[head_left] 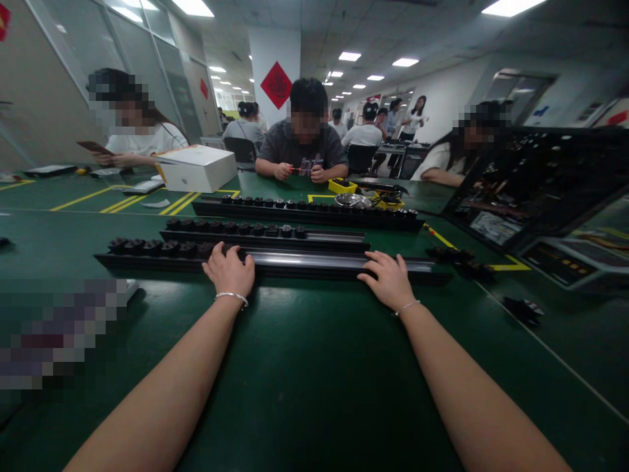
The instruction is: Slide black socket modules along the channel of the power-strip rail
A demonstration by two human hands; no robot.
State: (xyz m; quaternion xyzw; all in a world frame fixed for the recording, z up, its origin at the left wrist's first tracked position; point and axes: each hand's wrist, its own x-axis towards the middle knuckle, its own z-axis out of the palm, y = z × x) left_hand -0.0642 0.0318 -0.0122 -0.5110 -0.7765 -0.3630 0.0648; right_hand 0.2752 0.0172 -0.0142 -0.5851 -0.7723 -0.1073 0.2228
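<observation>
Nearest to me, a long black rail (309, 261) lies across the green table, with several dark parts (153, 246) lined up on its left half. My left hand (229, 269) rests on this rail at the right end of the row, fingers spread. Farther right, my right hand (387, 278) touches the same rail near its right end, its fingers apart. Just behind lies a shorter rail (339, 238) bearing several dark parts (244, 228). A third rail (295, 211), also with a row of parts, is farther back.
A white box (199, 168) stands at the back left. Across the table a person (304, 144) holds a small tool. Beyond the third rail are a yellow tray (343, 186) and a metal dish (352, 200). An open black case (545, 183) and loose dark parts (521, 309) are at right.
</observation>
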